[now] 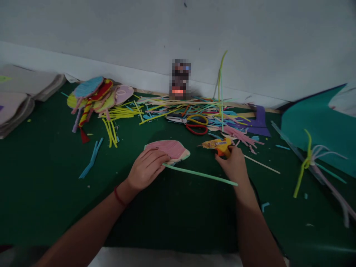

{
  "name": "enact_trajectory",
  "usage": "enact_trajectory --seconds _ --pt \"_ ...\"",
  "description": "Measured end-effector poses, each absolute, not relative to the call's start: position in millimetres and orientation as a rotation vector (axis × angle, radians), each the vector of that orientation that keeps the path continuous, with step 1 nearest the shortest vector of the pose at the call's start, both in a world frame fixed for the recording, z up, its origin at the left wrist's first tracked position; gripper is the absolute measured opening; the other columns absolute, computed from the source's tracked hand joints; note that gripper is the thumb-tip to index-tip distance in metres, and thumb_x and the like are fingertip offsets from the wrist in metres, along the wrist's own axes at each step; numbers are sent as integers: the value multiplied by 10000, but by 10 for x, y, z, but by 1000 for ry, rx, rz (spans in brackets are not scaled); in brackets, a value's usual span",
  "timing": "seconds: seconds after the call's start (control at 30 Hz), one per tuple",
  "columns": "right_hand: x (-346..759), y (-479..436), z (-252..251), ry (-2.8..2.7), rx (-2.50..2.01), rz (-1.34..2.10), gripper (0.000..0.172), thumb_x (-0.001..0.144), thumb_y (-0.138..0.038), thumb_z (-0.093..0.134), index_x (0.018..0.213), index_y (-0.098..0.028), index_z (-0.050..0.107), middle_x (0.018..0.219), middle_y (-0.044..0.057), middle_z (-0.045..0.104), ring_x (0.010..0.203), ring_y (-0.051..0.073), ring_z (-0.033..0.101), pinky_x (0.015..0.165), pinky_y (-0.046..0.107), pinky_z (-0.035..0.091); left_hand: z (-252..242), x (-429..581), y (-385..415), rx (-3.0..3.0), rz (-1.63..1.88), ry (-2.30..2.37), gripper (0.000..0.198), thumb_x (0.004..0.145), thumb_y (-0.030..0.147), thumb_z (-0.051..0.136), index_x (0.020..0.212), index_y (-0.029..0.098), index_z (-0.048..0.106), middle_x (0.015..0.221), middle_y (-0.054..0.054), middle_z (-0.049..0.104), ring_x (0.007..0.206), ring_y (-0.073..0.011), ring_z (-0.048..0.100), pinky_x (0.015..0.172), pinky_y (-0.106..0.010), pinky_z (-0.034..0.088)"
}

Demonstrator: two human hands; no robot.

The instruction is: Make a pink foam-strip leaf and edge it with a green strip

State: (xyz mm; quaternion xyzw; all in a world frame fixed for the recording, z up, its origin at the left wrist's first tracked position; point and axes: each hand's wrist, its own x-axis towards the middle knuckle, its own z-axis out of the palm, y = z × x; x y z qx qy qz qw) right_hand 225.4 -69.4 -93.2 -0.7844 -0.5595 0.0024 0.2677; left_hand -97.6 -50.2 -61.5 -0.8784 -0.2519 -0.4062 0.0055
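Note:
My left hand (pixel 147 168) grips the near left edge of a flat, rounded craft piece (pixel 169 149), covered in pink strands with a pale rim. From beneath those fingers a light green pipe cleaner (pixel 200 174) runs right, its far end overlapping my right wrist. My right hand (pixel 233 163) is closed around the handle of a yellow glue gun (pixel 218 144), whose nozzle points left toward the pink piece, apart from it. Behind them lie scissors (pixel 194 123) with one yellow and one red handle loop.
Cut pipe cleaners (pixel 178 107) in many colours pile along the wall. Several finished-looking round fans (pixel 97 92) sit at back left, near stacked pads (pixel 33 85). A teal sheet (pixel 319 126) and a tied pipe-cleaner bunch (pixel 308 161) are at right. Blue pieces (pixel 91 159) lie left.

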Motion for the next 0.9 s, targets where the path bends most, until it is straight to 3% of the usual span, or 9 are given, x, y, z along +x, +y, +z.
enact_trajectory --seconds 0.2,0.33,0.4,0.47,0.57,0.63,0.73,0.9 --pt "2126 -760 -812 -1520 -2124 -37 488 739 -499 680 1051 -133 596 1033 177 549 1001 348 534 829 497 458 -624 -993 -504 -2746 -1284 -814 227 884 114 556 1103 174 550 985 -72 692 961 -178 640 942 -401 498" --pt "1871 -877 -564 -1652 -1545 620 448 780 -454 683 1147 -225 565 786 17 566 698 183 571 663 341 503 -637 -982 -504 -2723 -1301 -817 220 888 121 554 1101 174 545 986 -70 689 967 -178 637 944 -398 496" --pt "1718 -963 -472 -1677 -1295 977 532 715 -402 773 1186 -274 560 802 -4 602 702 160 604 654 303 519 -639 -972 -505 -2712 -1294 -826 211 894 124 545 1099 172 543 988 -73 689 969 -180 636 938 -398 497" --pt "1593 -1036 -423 -1576 -1144 1165 508 703 -395 791 1156 -294 584 813 -7 642 716 157 638 629 283 527 -635 -962 -508 -2705 -1267 -822 203 899 128 536 1097 172 542 986 -72 689 962 -180 638 936 -397 496" --pt "1487 -1075 -421 -1423 -1101 1196 296 715 -423 778 927 -258 655 760 1 676 669 158 649 573 276 518 -616 -948 -514 -2693 -1210 -811 196 897 134 538 1091 166 540 979 -75 689 954 -186 637 931 -395 495" --pt "1459 -1061 -439 -1387 -1153 1146 249 723 -445 765 807 -238 655 723 11 684 621 159 632 532 283 498 -598 -938 -521 -2680 -1174 -822 190 890 135 541 1080 155 542 972 -84 686 951 -196 634 919 -396 498" --pt "1442 -1034 -448 -1367 -1221 1079 265 734 -485 737 775 -239 648 724 21 687 596 167 607 515 308 485 -581 -924 -558 -2685 -1094 -863 189 893 138 511 1076 151 560 976 -93 682 955 -205 629 921 -406 491" --pt "1469 -1012 -432 -1472 -1313 1136 255 768 -479 697 800 -227 664 804 39 691 711 190 630 643 339 514 -650 -956 -757 -2801 -782 -995 256 858 181 557 1109 142 585 1098 -131 661 1066 -275 601 992 -493 435"
